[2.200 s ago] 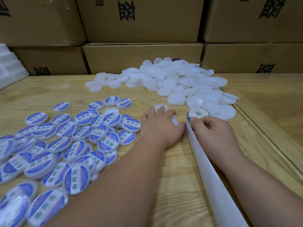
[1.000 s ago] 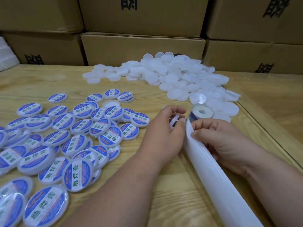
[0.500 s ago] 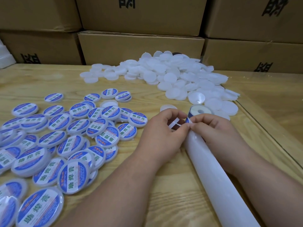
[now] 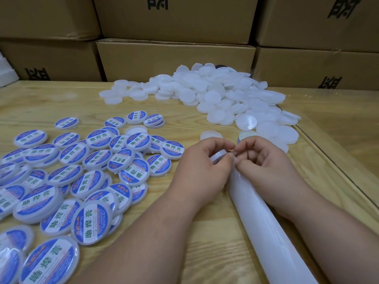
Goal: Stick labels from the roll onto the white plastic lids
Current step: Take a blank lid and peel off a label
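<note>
My left hand (image 4: 203, 167) grips a white plastic lid (image 4: 217, 157) on edge, its rim showing between thumb and fingers. My right hand (image 4: 264, 165) sits right beside it, fingertips curled and pinching at the top of the white backing strip (image 4: 264, 222); whatever it pinches is hidden by the fingers. The label roll (image 4: 246, 134) peeks out just behind my right hand. The strip runs from the hands toward the lower right. A heap of bare white lids (image 4: 221, 95) lies beyond the hands. Labelled blue lids (image 4: 86, 177) cover the table's left side.
One bare lid (image 4: 211, 135) lies alone just behind my left hand. Stacked cardboard boxes (image 4: 176, 58) wall off the back of the wooden table (image 4: 164, 111). A glass pane edge (image 4: 328, 160) runs diagonally at the right.
My left hand picked a lid up off the table and tilted it on edge. Both hands closed together at the strip's top, and the roll is now mostly hidden behind my right hand.
</note>
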{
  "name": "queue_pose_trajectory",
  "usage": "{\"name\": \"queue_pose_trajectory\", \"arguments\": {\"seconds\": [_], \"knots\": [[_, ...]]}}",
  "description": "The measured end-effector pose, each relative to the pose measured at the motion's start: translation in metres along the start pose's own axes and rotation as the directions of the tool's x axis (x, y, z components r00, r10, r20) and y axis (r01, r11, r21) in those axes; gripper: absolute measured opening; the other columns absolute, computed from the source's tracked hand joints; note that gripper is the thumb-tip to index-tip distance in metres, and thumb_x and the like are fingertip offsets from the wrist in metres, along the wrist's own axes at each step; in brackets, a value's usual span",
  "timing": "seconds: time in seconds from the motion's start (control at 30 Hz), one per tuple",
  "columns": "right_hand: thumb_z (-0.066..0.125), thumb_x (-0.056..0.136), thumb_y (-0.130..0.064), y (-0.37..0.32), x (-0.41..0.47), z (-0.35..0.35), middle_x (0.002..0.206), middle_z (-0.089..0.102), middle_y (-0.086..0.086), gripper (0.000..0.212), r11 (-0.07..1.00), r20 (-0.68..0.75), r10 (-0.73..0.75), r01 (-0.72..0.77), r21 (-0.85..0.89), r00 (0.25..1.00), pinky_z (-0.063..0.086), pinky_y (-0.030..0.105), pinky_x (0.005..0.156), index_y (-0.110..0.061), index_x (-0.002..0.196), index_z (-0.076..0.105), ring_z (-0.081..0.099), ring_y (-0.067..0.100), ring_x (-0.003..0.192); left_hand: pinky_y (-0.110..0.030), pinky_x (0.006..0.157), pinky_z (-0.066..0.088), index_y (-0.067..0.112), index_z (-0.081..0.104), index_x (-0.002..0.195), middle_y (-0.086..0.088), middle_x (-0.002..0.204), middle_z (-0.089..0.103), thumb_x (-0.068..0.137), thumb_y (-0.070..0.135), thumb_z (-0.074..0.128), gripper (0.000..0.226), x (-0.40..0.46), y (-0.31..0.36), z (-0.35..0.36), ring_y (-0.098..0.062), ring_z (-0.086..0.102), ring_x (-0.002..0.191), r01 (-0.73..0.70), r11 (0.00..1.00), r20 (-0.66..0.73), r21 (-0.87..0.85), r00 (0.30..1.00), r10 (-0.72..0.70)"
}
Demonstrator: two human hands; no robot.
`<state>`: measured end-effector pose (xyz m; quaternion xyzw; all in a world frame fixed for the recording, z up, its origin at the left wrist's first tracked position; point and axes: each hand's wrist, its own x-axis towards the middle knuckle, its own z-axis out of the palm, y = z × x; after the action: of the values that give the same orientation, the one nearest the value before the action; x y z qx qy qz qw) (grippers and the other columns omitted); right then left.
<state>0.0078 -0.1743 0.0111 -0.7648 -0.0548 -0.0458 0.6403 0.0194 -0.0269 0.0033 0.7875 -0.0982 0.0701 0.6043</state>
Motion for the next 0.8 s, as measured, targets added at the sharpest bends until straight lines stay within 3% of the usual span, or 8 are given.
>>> {"name": "queue_pose_trajectory", "arguments": {"seconds": [0.1, 0.23, 0.33, 0.4, 0.5, 0.6, 0.7, 0.8], "knots": [[0.054, 0.073, -0.014, -0.002, 0.001, -0.001, 0.061, 0.045, -0.001, 0.019, 0.999, -0.03, -0.027, 0.026, -0.032, 0.999, 0.032, 0.026, 0.052, -0.027, 0.082, 0.065, 0.036, 0.018, 0.058, -0.004, 0.063, 0.044, 0.037, 0.072, 0.092, 0.031, 0.094, 0.069, 0.09, 0.018, 0.066, 0.019, 0.0, 0.0, 0.0, 0.012, 0.063, 0.083, 0.027, 0.999, -0.045, -0.029, 0.999, -0.028], [0.049, 0.067, -0.011, -0.006, 0.0, -0.004, 0.057, 0.049, -0.009, 0.025, 0.998, -0.083, -0.03, 0.025, -0.058, 0.996, 0.032, 0.016, 0.047, -0.026, 0.07, 0.07, 0.037, 0.007, 0.051, -0.009, 0.046, 0.041, 0.033, 0.071, 0.086, 0.024, 0.077, 0.07, 0.088, 0.013, 0.06, 0.023, 0.001, 0.001, -0.002, 0.002, 0.056, 0.052, 0.09, 0.986, -0.124, -0.142, 0.986, -0.108], [0.047, 0.063, -0.013, -0.009, 0.0, -0.007, 0.046, 0.042, -0.015, 0.023, 0.996, -0.113, -0.021, 0.011, -0.09, 0.993, 0.029, 0.013, 0.044, -0.022, 0.058, 0.068, 0.034, 0.004, 0.045, -0.021, 0.053, 0.048, 0.032, 0.073, 0.082, 0.006, 0.073, 0.071, 0.077, 0.019, 0.055, 0.023, 0.004, 0.003, -0.006, -0.009, 0.06, 0.06, 0.15, 0.951, -0.161, -0.271, 0.967, -0.199], [0.048, 0.061, -0.013, -0.01, 0.0, -0.007, 0.044, 0.041, -0.016, 0.02, 0.996, -0.114, -0.011, 0.001, -0.086, 0.993, 0.029, 0.01, 0.045, -0.019, 0.051, 0.064, 0.036, 0.002, 0.044, -0.026, 0.056, 0.051, 0.034, 0.074, 0.079, 0.008, 0.068, 0.07, 0.07, 0.023, 0.052, 0.026, 0.006, 0.003, -0.008, -0.009, 0.062, 0.062, 0.175, 0.932, -0.179, -0.318, 0.954, -0.241], [0.049, 0.059, -0.013, -0.01, 0.0, -0.009, 0.045, 0.04, -0.013, 0.017, 0.997, -0.113, -0.006, -0.003, -0.082, 0.994, 0.028, 0.01, 0.044, -0.017, 0.048, 0.062, 0.033, 0.003, 0.044, -0.02, 0.051, 0.049, 0.035, 0.075, 0.074, 0.012, 0.065, 0.068, 0.069, 0.022, 0.051, 0.027, 0.007, 0.003, -0.01, -0.007, 0.064, 0.06, 0.184, 0.907, -0.191, -0.378, 0.944, -0.271], [0.049, 0.062, -0.014, -0.007, 0.001, -0.008, 0.045, 0.039, -0.012, 0.018, 0.996, -0.129, -0.04, 0.029, -0.088, 0.991, 0.027, 0.011, 0.042, -0.016, 0.055, 0.065, 0.031, 0.003, 0.043, -0.02, 0.053, 0.048, 0.034, 0.076, 0.074, 0.01, 0.073, 0.072, 0.07, 0.023, 0.052, 0.027, 0.007, 0.002, -0.01, -0.008, 0.067, 0.064, 0.179, 0.9, -0.196, -0.398, 0.942, -0.274], [0.055, 0.083, -0.001, -0.003, 0.003, -0.006, 0.052, 0.042, -0.005, 0.028, 0.993, -0.167, -0.111, 0.103, -0.057, 0.98, 0.03, 0.013, 0.043, -0.023, 0.075, 0.069, 0.034, 0.006, 0.045, -0.021, 0.056, 0.048, 0.032, 0.077, 0.075, 0.009, 0.071, 0.071, 0.072, 0.023, 0.053, 0.026, 0.007, 0.002, -0.01, -0.01, 0.067, 0.068, 0.175, 0.898, -0.167, -0.403, 0.951, -0.26], [0.058, 0.092, 0.004, -0.001, 0.004, -0.007, 0.053, 0.042, -0.003, 0.035, 0.983, -0.144, -0.179, 0.173, -0.056, 0.973, 0.032, 0.014, 0.044, -0.029, 0.09, 0.07, 0.035, 0.006, 0.045, -0.019, 0.056, 0.048, 0.029, 0.078, 0.077, 0.009, 0.072, 0.072, 0.073, 0.024, 0.054, 0.024, 0.006, 0.003, -0.009, -0.011, 0.067, 0.067, 0.166, 0.897, -0.129, -0.409, 0.963, -0.237]]}}
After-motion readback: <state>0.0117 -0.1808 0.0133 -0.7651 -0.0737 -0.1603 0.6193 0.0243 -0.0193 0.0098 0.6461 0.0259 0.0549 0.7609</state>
